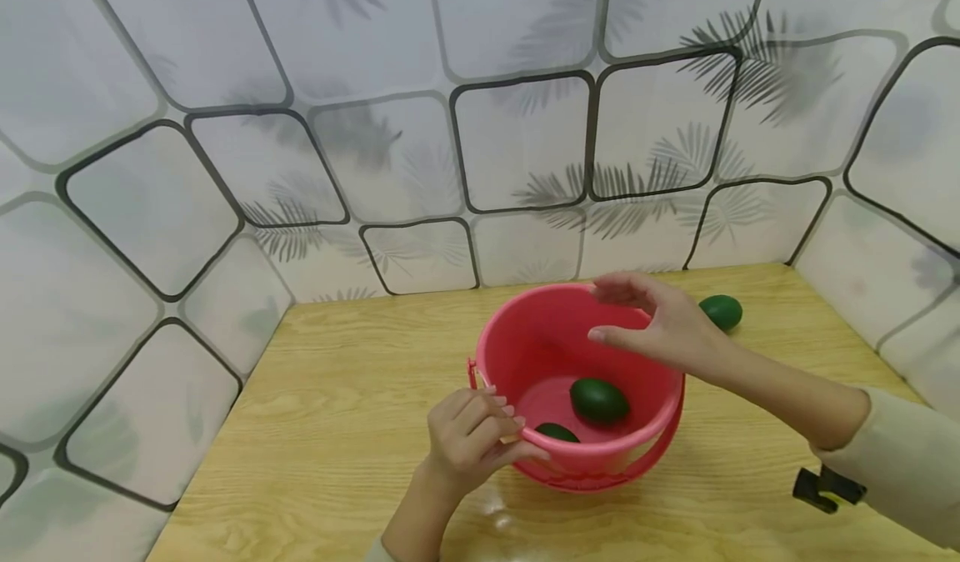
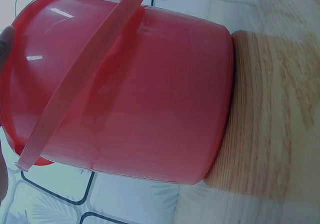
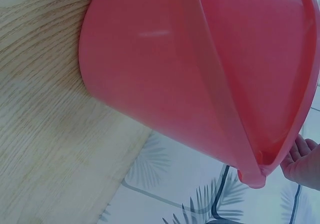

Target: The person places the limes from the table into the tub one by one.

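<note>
A red plastic bucket (image 1: 557, 328) stands upright on the wooden table, its handle (image 1: 660, 449) hanging down at the front. My left hand (image 1: 472, 437) grips the near-left rim, fingers over the edge and thumb along the outside; a bit of it shows at the edge of the left wrist view. My right hand (image 1: 675, 324) is over the right rim, fingers extended and thumb apart, holding nothing; whether it touches the rim I cannot tell. Inside the bucket lie a dark green avocado-like fruit (image 1: 600, 401) and a second one (image 1: 557, 433), partly hidden by the rim.
Another green fruit (image 1: 722, 312) lies on the table behind my right forearm. The wooden table (image 1: 337, 429) meets patterned wall panels (image 1: 525, 145) at the back and sides. A small black device (image 1: 828, 489) hangs by the right sleeve.
</note>
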A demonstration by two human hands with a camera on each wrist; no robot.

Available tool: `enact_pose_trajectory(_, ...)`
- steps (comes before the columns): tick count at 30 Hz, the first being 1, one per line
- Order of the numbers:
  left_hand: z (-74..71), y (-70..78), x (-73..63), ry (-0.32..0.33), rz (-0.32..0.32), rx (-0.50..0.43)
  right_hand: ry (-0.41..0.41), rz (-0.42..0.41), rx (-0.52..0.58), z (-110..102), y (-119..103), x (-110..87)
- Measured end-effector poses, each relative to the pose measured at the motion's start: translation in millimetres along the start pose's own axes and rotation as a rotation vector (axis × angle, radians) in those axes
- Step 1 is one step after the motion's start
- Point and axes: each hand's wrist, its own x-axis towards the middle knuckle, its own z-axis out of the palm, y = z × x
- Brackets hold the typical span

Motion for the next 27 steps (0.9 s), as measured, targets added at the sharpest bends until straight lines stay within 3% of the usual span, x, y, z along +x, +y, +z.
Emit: enact_pose_trajectory(27,-0.7,-1.4,3.6,-0.004,0.014,0.002,0.034,0.026,-0.035,-14,11,0.1)
